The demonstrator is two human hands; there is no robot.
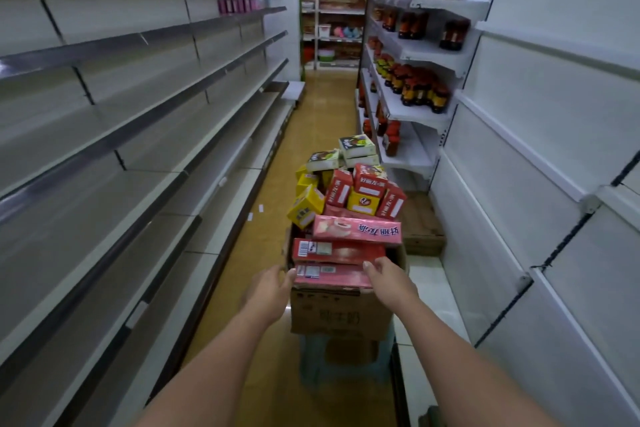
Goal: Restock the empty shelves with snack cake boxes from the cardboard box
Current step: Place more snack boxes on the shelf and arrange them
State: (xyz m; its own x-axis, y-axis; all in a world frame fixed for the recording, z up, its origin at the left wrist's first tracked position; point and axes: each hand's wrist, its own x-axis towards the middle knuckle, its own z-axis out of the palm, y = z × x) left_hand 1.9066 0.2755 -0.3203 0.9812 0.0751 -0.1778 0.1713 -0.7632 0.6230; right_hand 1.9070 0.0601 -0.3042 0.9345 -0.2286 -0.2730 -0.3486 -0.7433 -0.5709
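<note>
Down the middle of the aisle, a cardboard box (341,314) is sitting on a pale blue plastic stool (346,360), heaped well above its rim with snack cake boxes. Both hands are reaching to the nearest pink box (332,276), which is lying flat across the top of the pile at the near edge. The left hand (268,291) is lying against its left end with the fingers loosely spread; the picture is blurred there, so I cannot tell whether they are gripping yet. The right hand (389,279) is curling its fingers over the box's right end, the fingertips resting on the pink top face. The hands are well apart, one at each end of the box.

Two more long pink boxes (356,230) are lying just behind it, and farther back red boxes (370,180), yellow boxes (306,204) and white-and-green boxes (356,147) are piling up at angles. Bare grey shelves (114,156) are running along the left side. Dark sauce bottles (420,87) are standing on the white shelving to the right.
</note>
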